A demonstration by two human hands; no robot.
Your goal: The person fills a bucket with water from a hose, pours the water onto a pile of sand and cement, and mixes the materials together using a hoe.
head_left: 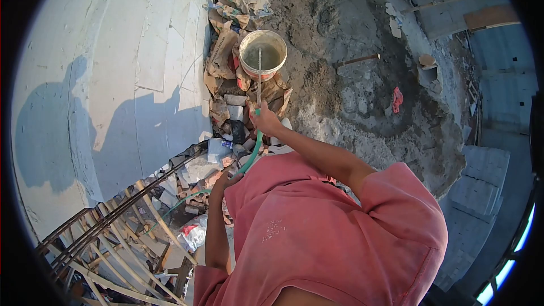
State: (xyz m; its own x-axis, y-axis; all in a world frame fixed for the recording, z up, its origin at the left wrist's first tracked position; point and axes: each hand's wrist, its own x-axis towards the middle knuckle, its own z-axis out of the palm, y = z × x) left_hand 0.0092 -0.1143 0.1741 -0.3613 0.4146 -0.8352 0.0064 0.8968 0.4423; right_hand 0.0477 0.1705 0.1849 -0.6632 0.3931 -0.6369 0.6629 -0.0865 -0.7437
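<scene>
My right hand [265,120] is closed around a green hose [259,143] close to its end. A stream of water runs from the hose into a white bucket [274,70], which stands upright beyond the hand and holds cloudy water. My left hand [224,183], lower and close to my body, is closed on the same hose further back; its fingers are partly hidden. From there the hose trails off left over the rubble.
Crumpled cement bags [222,51] lie beside the bucket along a pale block wall [130,51]. Wet grey mortar [345,17] spreads to the right, with a wooden-handled tool [362,59] on it. Bamboo poles [164,221] and rebar [122,209] lie lower left. Stacked blocks [479,181] stand right.
</scene>
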